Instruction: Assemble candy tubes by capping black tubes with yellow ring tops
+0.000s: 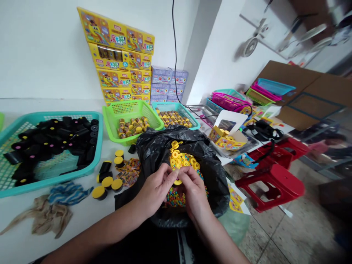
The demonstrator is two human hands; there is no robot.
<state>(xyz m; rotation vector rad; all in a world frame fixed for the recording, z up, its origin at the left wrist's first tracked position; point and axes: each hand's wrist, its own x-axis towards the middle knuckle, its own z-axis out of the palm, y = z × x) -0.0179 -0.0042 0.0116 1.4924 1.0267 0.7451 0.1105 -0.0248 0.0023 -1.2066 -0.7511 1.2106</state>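
My left hand [155, 190] and my right hand [194, 192] meet over an open black plastic bag [211, 168] on my lap. Together they pinch a small yellow round cap [178, 182] between their fingertips. Inside the bag lie several more yellow caps [183, 159] on a heap of small coloured candy beads [174, 200]. On the white table left of the bag stand a few black tubes with yellow caps [107, 181].
A teal basket [55, 117] of black tubes sits at left. A green basket [129, 110] and another teal basket [176, 108] hold filled tubes. Yellow boxes [118, 58] stack against the wall. A rag [55, 209] lies near the table's front. Red stools [275, 179] stand at right.
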